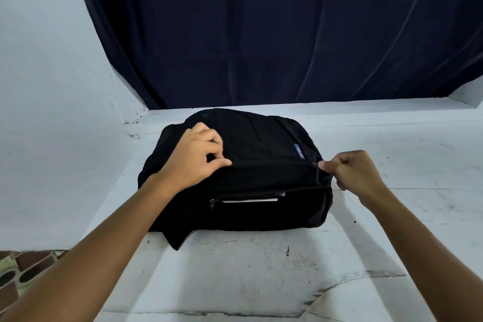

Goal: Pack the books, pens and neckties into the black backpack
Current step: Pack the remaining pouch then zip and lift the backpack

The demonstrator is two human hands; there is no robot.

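Observation:
The black backpack [261, 143] lies flat on a white ledge. My left hand [198, 157] rests on its top left, thumb and fingers pressing the fabric beside a zipper line. My right hand [352, 172] pinches a zipper pull [315, 164] at the bag's right edge. Lower on the front, a second zipper stands partly open, and white book pages [251, 200] show through the gap. No pens or neckties are in view.
The white ledge [261, 269] is scuffed and cracked near the front. A dark blue curtain [287, 34] hangs right behind the bag. A white wall [52, 86] closes the left side. Patterned floor tiles [21, 274] show at lower left.

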